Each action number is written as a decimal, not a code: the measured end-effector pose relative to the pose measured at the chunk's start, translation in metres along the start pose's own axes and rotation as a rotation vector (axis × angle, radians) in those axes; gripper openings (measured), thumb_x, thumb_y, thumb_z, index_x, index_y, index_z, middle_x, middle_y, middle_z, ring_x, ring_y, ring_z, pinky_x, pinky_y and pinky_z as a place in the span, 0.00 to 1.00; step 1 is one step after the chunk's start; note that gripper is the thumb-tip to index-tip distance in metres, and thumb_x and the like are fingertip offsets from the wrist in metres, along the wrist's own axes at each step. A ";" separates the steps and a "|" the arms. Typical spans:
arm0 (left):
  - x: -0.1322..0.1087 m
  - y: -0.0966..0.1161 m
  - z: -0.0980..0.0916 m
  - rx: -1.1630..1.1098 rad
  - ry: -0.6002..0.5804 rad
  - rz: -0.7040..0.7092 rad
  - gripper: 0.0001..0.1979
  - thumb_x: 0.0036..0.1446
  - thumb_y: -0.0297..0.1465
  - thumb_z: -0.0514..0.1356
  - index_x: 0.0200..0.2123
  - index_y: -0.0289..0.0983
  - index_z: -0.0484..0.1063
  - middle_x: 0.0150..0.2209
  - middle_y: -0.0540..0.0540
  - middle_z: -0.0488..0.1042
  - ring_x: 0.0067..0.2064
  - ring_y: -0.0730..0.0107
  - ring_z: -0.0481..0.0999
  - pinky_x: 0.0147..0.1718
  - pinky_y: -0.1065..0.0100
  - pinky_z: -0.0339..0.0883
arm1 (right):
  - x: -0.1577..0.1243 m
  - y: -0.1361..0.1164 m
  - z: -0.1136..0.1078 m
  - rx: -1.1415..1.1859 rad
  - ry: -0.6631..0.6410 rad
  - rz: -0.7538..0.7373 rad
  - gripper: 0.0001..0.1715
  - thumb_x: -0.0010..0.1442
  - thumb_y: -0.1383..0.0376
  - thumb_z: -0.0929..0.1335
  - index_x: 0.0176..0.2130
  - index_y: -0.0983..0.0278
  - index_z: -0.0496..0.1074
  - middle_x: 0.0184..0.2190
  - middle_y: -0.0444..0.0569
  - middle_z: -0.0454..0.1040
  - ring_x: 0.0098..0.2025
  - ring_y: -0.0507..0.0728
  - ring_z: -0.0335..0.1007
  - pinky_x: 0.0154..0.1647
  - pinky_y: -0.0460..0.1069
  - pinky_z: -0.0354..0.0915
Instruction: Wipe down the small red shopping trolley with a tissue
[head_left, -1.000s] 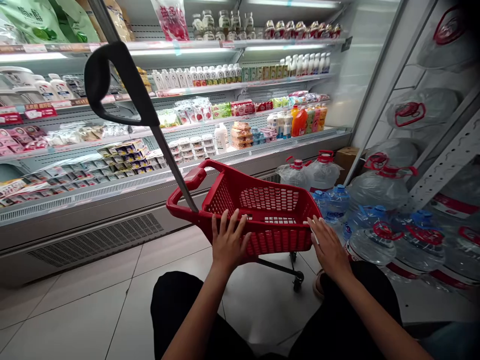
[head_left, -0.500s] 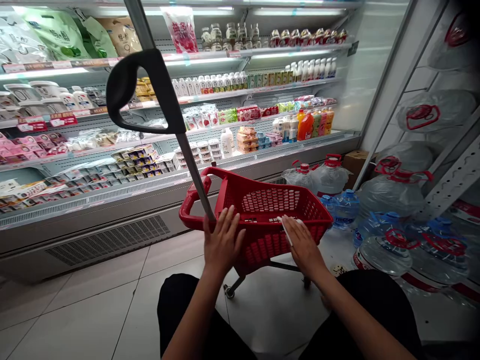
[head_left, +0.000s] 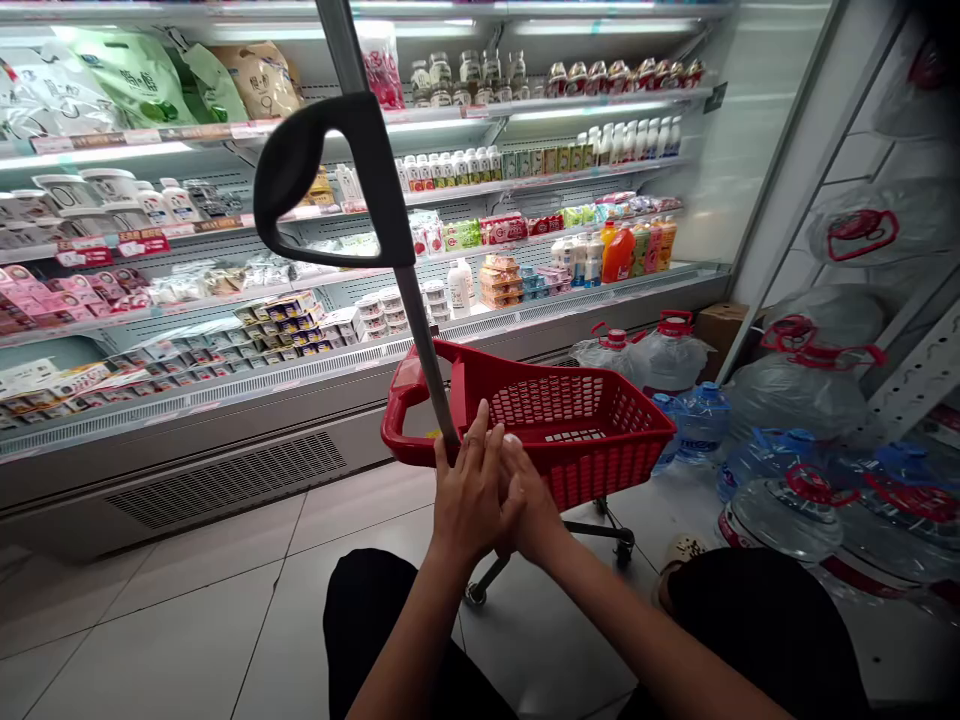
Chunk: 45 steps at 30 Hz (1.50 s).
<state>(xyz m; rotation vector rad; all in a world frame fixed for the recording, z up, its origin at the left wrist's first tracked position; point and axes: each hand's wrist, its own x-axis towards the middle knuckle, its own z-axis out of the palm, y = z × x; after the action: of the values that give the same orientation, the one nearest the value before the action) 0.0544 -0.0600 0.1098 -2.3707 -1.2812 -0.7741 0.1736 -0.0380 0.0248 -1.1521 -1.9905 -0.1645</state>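
A red plastic shopping cart (head_left: 600, 470) with perforated basket sides stands in front of my knees. From its left end rises a grey metal pole (head_left: 426, 345) with a black loop handle (head_left: 390, 190). My left hand (head_left: 469, 490) lies with fingers stretched over the near side of the cart, close to the pole's foot, and nothing shows in it. Against it is my right hand (head_left: 534, 505), its fingers partly covered by the left. A small white edge of a wipe (head_left: 513, 440) peeks out at the right fingertips.
A refrigerated shelf unit (head_left: 285, 375) full of packaged dairy and drinks runs along the back. Large water bottles (head_left: 784, 510) crowd the right side, near a white metal rack (head_left: 922, 370). Beneath lies a tiled floor (head_left: 202, 600).
My right hand has slid left along the cart's near rim and now meets my left hand. In the picture, the cart and its pole have shifted to the right, with a slight turn.
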 end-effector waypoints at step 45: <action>-0.017 0.003 0.042 0.118 0.034 -0.057 0.35 0.56 0.25 0.64 0.67 0.44 0.68 0.70 0.36 0.63 0.74 0.34 0.52 0.71 0.36 0.50 | -0.038 0.044 -0.017 -0.020 0.138 0.031 0.46 0.65 0.77 0.55 0.77 0.55 0.47 0.71 0.47 0.64 0.73 0.58 0.57 0.74 0.63 0.57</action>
<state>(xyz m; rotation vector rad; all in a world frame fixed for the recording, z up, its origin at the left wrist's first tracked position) 0.0618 -0.0512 0.0661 -2.2284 -1.3470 -0.7317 0.2268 -0.0459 -0.0024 -1.1526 -1.8529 -0.2422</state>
